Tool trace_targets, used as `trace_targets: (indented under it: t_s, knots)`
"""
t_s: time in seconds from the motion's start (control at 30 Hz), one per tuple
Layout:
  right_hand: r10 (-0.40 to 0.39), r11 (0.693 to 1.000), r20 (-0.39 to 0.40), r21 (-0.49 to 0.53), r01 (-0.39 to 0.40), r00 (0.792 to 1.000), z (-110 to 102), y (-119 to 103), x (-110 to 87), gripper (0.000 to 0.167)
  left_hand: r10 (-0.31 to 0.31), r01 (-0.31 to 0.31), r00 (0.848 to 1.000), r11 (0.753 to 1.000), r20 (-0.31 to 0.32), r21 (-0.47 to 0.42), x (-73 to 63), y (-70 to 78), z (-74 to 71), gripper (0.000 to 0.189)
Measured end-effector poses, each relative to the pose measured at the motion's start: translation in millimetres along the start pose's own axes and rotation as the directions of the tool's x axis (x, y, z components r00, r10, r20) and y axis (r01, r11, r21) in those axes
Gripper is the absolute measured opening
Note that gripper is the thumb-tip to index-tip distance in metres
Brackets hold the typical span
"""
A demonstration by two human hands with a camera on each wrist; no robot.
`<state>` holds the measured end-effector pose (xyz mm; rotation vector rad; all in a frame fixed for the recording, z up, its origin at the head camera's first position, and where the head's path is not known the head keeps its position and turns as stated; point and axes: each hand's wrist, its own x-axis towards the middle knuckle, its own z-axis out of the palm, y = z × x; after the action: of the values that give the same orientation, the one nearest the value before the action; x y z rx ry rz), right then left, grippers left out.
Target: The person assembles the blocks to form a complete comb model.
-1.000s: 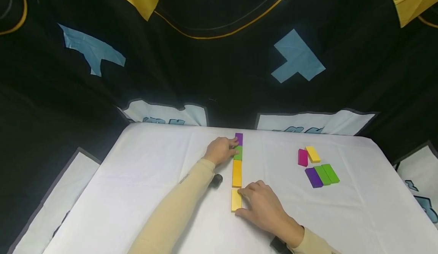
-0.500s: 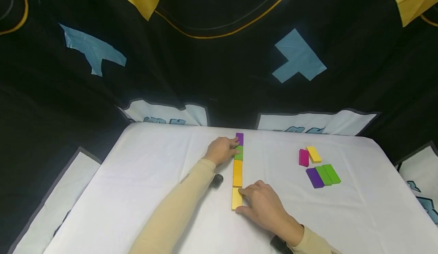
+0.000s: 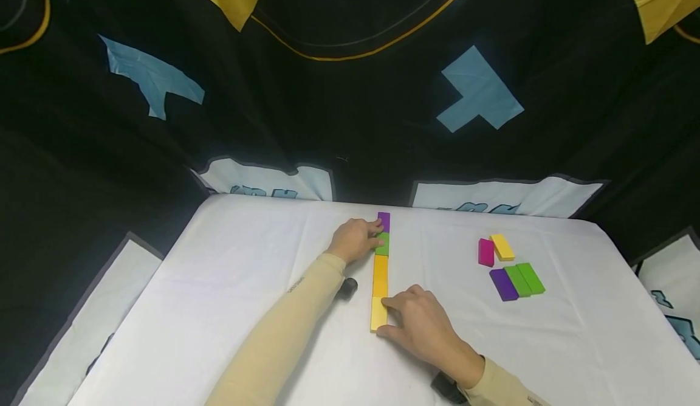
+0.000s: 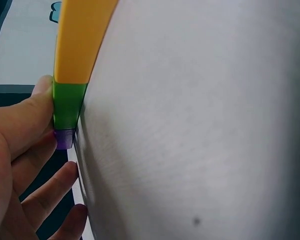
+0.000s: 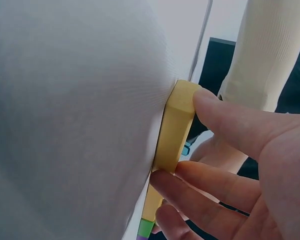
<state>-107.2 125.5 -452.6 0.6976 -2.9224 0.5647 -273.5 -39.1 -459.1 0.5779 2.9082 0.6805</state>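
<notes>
A straight row of flat oblong blocks runs away from me on the white cloth: a pale yellow block (image 3: 378, 316) nearest, then an orange-yellow block (image 3: 380, 275), a green block (image 3: 384, 247) and a purple block (image 3: 385, 217) at the far end. My left hand (image 3: 349, 240) lies at the row's left side, thumb against the green block and fingertips on the purple one. Thumb and index finger of my right hand (image 3: 423, 324) pinch the pale yellow block by its two ends. In the right wrist view, that block (image 5: 177, 130) meets the one beyond it.
To the right lie loose blocks: a magenta block (image 3: 485, 252), a yellow block (image 3: 502, 247), and a purple block (image 3: 503, 285) beside two green blocks (image 3: 523, 279). The table's far edge is just beyond the row, with a dark patterned curtain (image 3: 350, 126) behind it.
My right hand has slid the pale yellow block slightly away from me, and the gap to the orange-yellow block has closed. My left hand stays on the far blocks.
</notes>
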Motion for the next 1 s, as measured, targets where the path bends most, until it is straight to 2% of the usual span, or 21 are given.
trace_targets:
  t_s: [0.33, 0.47, 0.73, 1.0]
  knots:
    - [0.025, 0.999, 0.011, 0.022, -0.025, 1.000, 1, 0, 0.8, 0.049, -0.011, 0.011, 1.000, 1.000, -0.001, 0.010, -0.5, -0.2, 0.2, 0.045]
    - [0.056, 0.995, 0.013, 0.083, -0.057, 0.998, -4, 6, -0.8, 0.047, 0.002, -0.002, 1.000, 1.000, -0.005, 0.006, -0.1, -0.8, 0.4, 0.044]
    - [0.157, 0.964, -0.063, 0.226, -0.139, 0.986, -34, 41, -10.6, 0.042, -0.006, 0.006, 1.000, 1.000, -0.004, -0.011, -0.2, 1.1, -1.8, 0.045]
    - [0.180, 0.951, -0.149, 0.280, -0.133, 0.972, -59, 86, -24.3, 0.040, 0.007, -0.008, 1.000, 1.000, -0.008, -0.020, 0.8, 0.2, 0.7, 0.045]
